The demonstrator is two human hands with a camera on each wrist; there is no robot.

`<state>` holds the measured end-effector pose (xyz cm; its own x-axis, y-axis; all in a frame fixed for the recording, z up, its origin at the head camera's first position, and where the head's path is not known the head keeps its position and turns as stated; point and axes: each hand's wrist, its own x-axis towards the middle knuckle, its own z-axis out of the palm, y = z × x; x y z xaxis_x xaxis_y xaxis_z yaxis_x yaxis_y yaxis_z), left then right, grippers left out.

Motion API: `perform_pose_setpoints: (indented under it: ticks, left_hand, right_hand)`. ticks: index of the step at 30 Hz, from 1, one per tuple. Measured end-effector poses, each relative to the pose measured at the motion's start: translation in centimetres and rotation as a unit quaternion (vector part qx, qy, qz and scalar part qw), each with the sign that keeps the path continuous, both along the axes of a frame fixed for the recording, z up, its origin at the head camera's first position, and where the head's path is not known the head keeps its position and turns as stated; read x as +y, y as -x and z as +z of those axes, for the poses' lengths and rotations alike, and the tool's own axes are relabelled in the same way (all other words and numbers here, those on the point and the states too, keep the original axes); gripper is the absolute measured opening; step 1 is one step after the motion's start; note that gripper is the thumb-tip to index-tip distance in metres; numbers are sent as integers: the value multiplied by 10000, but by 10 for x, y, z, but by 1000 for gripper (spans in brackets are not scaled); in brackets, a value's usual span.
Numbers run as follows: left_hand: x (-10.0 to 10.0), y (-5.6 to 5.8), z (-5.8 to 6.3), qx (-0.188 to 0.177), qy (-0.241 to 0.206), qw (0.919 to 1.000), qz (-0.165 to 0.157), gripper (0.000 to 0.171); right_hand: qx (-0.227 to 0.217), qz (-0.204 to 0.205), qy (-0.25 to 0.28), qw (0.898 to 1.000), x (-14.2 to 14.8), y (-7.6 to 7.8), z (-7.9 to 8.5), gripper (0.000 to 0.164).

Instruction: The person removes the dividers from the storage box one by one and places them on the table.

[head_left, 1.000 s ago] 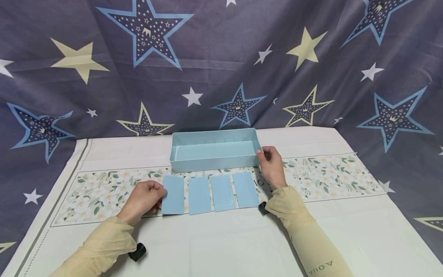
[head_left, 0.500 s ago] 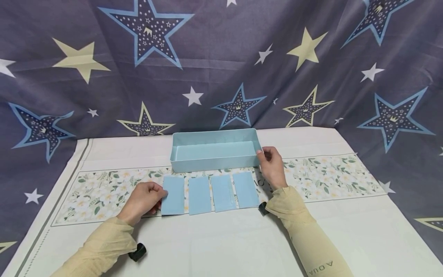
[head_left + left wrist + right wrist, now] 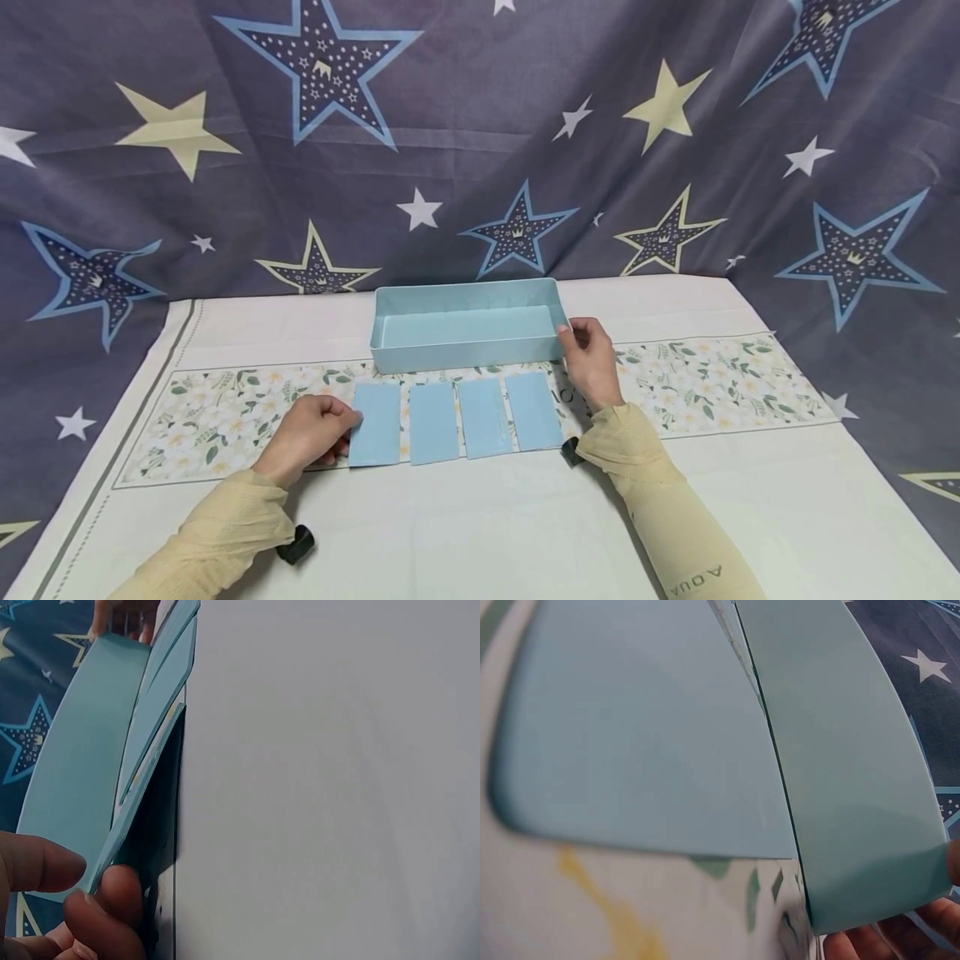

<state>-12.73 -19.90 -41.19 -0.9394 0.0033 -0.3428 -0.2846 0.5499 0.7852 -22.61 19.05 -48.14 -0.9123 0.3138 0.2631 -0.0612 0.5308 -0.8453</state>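
A flat light-blue rectangular panel [image 3: 377,425] is the leftmost of several laid in a row. My left hand [image 3: 307,433] pinches its left edge between thumb and fingers. In the left wrist view this panel [image 3: 142,791] is tilted, its held edge raised over a dark shadow. Behind the row stands an open-topped, long light-blue box [image 3: 465,357] with nothing inside. My right hand [image 3: 592,362] holds the box's right end, thumb at the rim and fingers curled round the outside.
Further blue panels [image 3: 433,425] lie flat beside the pinched one, in front of the box. A white tablecloth [image 3: 480,525] with a floral band [image 3: 697,383] lies under everything. A dark star-patterned curtain [image 3: 450,108] hangs behind the table.
The left edge of the leftmost panel has risen very slightly in my left hand. My right hand and the box have stayed in place.
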Motion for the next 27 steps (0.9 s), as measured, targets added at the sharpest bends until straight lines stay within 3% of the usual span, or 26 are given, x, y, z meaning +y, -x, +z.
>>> perform_pose_setpoints:
  ticks: [27]
  left_hand:
    - [-6, -1, 3, 118, 386, 9991, -109, 20]
  right_hand:
    - [-106, -82, 2, 9999, 0, 2, -2, 39]
